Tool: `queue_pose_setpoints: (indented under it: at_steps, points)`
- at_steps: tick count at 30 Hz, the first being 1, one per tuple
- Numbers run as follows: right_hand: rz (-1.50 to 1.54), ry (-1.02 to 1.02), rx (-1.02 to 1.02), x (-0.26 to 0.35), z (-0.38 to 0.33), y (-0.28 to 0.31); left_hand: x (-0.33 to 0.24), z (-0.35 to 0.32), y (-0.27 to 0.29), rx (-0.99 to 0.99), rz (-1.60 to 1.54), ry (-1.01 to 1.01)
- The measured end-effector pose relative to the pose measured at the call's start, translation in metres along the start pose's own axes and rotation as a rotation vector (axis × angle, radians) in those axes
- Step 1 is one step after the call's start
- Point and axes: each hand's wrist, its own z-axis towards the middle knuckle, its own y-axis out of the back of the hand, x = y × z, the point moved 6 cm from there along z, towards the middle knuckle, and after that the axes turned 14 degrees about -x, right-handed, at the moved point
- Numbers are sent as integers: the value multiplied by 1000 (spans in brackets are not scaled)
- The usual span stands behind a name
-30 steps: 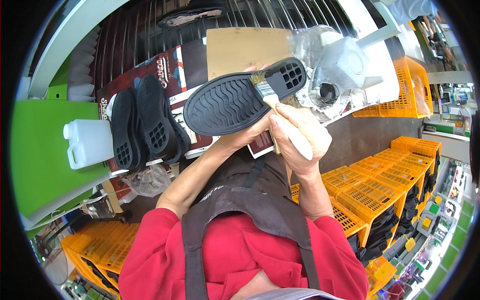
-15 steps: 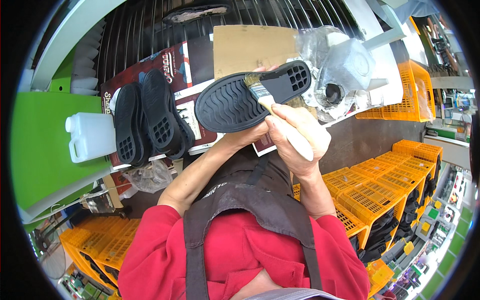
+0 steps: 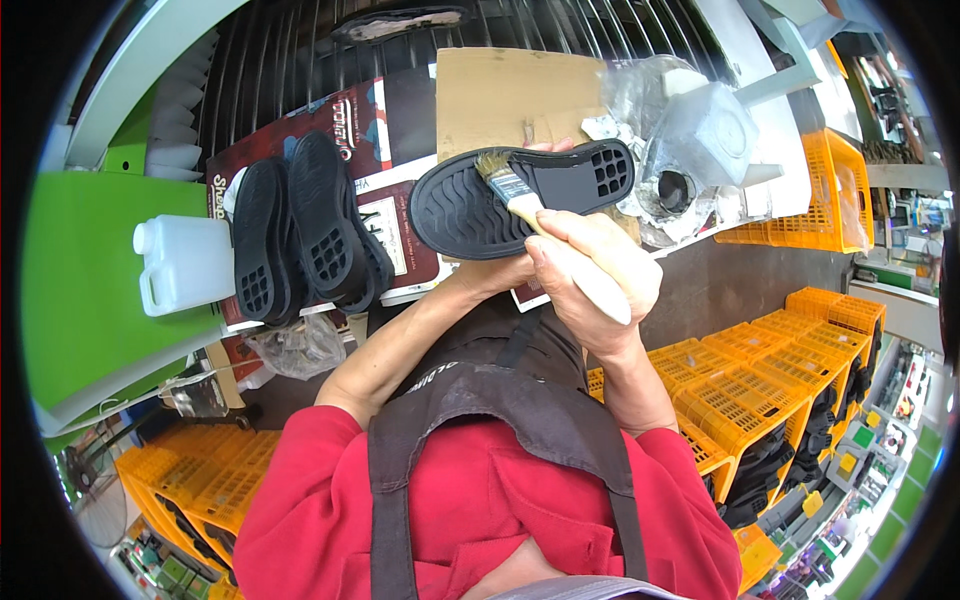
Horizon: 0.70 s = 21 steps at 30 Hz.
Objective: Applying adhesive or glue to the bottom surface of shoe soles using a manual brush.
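A black shoe sole (image 3: pixel 455 208) is held flat, its wavy-ridged wide end to the left and its heel with square hollows to the right. My left hand (image 3: pixel 503 272) grips it from beneath; fingertips show at its far edge, the rest is hidden. My right hand (image 3: pixel 605 265) is closed round the pale handle of a paintbrush (image 3: pixel 520 198). Its bristles touch the sole's inner surface near the middle, beside the smooth strip. More black soles (image 3: pixel 262 235) lie to the left in two stacks, the second stack (image 3: pixel 328 220) being nearer my hands.
A translucent jug (image 3: pixel 190 265) stands far left on a green surface (image 3: pixel 100 260). Brown cardboard (image 3: pixel 510 90) lies beyond the sole. To its right sits a cut plastic container (image 3: pixel 705 135) with a dark opening, amid plastic film. Orange crates (image 3: pixel 745 385) fill the lower right.
The brush has slid left along the sole, toward its ridged wide end. The sole sits slightly farther right in view and is tilted a little differently. Both hands keep their holds.
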Motion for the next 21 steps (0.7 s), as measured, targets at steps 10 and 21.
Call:
queue_pose_setpoints:
  at_steps: [10, 21]
  points:
    - [48, 14, 41, 3, 2, -1, 10, -18, 4, 187, 125, 108]
    - [94, -47, 90, 3, 7, 1, 31, -38, -5, 366, 80, 349]
